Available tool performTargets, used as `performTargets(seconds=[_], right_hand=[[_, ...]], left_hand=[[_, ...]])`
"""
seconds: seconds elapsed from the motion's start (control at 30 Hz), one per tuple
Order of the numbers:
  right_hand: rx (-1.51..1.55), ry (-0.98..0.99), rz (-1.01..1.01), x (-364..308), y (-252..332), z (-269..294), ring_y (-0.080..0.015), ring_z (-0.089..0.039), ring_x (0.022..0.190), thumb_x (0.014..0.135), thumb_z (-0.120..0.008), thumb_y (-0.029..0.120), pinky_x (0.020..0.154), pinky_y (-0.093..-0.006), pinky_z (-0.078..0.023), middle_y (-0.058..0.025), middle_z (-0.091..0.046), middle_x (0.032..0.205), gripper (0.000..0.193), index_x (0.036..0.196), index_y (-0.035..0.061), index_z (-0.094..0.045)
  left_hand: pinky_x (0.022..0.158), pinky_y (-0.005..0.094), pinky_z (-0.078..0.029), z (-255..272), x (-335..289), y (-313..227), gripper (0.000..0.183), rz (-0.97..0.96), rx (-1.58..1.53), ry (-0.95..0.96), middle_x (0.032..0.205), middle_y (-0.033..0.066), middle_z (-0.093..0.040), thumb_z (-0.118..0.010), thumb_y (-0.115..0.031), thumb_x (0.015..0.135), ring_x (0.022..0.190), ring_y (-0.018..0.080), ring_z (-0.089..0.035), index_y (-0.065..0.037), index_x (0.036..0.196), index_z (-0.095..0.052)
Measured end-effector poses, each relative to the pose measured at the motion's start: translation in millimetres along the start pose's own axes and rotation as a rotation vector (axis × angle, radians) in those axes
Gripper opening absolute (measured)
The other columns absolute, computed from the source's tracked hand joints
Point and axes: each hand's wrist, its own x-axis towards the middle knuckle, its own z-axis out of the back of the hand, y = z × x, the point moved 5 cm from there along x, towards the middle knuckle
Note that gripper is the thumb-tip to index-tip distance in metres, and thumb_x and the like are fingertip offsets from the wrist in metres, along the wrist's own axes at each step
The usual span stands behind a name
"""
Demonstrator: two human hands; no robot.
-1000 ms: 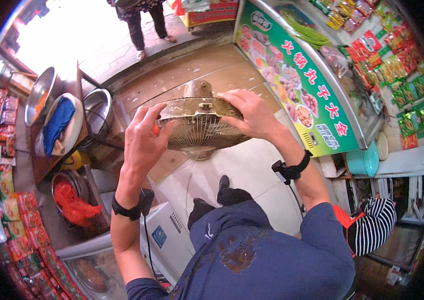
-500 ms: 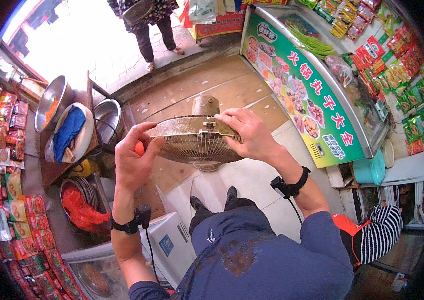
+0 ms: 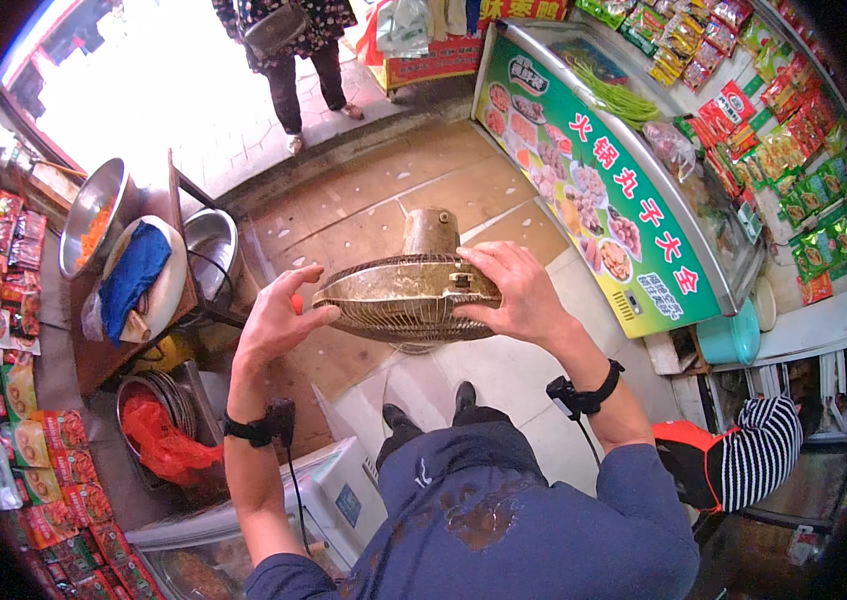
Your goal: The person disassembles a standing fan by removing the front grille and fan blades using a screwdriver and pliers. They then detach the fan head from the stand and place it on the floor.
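Hands (image 3: 526, 297) flank the fan (image 3: 394, 297), widest left-to-right, motor housing (image 3: 431, 233) pointing away.

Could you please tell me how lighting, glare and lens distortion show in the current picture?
In the head view, the outdoor paving at upper left glares nearly white; in the same head view, the rows of packets at left curve along the black rim; also in the head view, the fan is sharp enough for its grille wires to show.
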Motion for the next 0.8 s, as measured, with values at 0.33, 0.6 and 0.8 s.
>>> performTargets(seconds=[0.33,0.6,0.8], right_hand=[[-0.059,0.093,-0.066,1.3,3.3,-0.8,-0.0362,-0.063,0.125,0.062,-0.098,0.042,0.107,-0.0483,-0.049,-0.0164,-0.065,0.136,0.101,0.148,0.0074,-0.060],[-0.055,0.087,-0.086,5.9,-3.0,-2.0,-0.0377,-0.066,0.125,0.052,-0.105,0.027,0.110,-0.0461,-0.050,-0.0182,-0.070,0.133,0.105,0.144,0.0034,-0.061],[-0.092,0.131,-0.099,-4.8,-8.0,3.5,-0.0367,-0.062,0.128,0.059,-0.100,0.040,0.107,-0.0502,-0.049,-0.0155,-0.065,0.139,0.102,0.147,0.0082,-0.059]], left_hand=[[0.097,0.0423,-0.056,-20.5,-9.4,49.6,0.074,0.019,0.038,-0.031,0.131,0.0193,-0.068,-0.094,-0.029,0.076,0.115,0.0370,-0.068,-0.004,0.140,-0.066],[0.093,0.0405,-0.058,-39.7,-12.6,80.0,0.062,0.087,-0.074,-0.041,0.126,0.0195,-0.074,-0.092,-0.026,0.080,0.109,0.0362,-0.073,-0.003,0.133,-0.069],[0.100,0.0411,-0.055,-38.5,-28.7,76.9,0.053,0.067,-0.042,-0.187,0.125,0.0203,-0.073,-0.088,-0.022,0.085,0.117,0.0329,-0.071,-0.003,0.131,-0.070]])
